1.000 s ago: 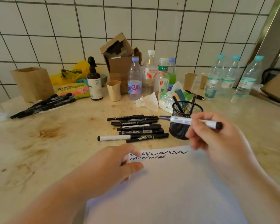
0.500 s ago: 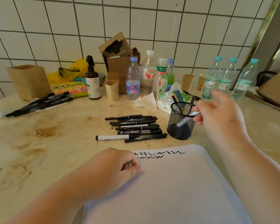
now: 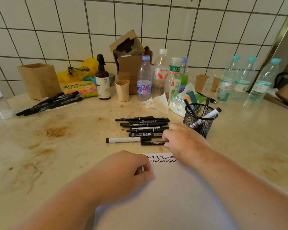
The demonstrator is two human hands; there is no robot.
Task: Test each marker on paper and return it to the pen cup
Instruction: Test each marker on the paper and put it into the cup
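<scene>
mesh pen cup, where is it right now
In the head view the mesh pen cup stands right of centre on the counter, just right of the marker pile, in front of the bottles.

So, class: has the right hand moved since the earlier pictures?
Yes. The right hand has moved from above the pen cup leftward and down to the pile of markers beside it, where it touches the nearest black marker.
</scene>
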